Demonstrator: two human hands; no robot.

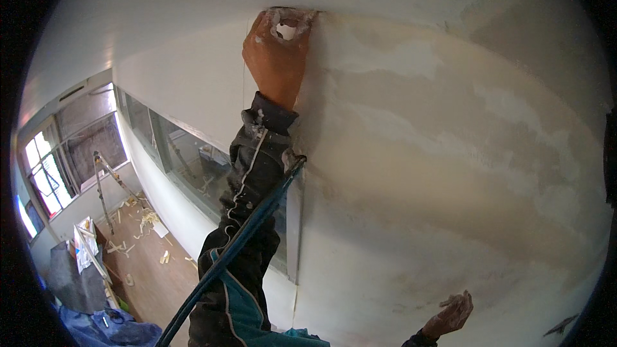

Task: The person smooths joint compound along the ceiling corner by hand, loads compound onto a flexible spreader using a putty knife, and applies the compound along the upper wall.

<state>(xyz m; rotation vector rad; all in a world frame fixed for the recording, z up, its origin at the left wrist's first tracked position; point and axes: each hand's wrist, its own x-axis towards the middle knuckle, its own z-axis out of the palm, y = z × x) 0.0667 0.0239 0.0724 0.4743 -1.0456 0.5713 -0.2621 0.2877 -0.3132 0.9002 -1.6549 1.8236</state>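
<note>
A blotchy white-and-beige wall (392,180) filled the right; top centre, the left hand (277,58) curled, its hold impossible to tell; lower right, the right hand (448,317) was loosely unclenched.

Left hand (276,61) raised, curled (right hand (452,315) low).

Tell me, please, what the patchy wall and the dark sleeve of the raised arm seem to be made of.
Patchy wall: probably plaster or filler, matte, judging by cloudy beige patches. Dark sleeve: likely woven fabric, dull, with soft folds; fibre unclear.
</note>
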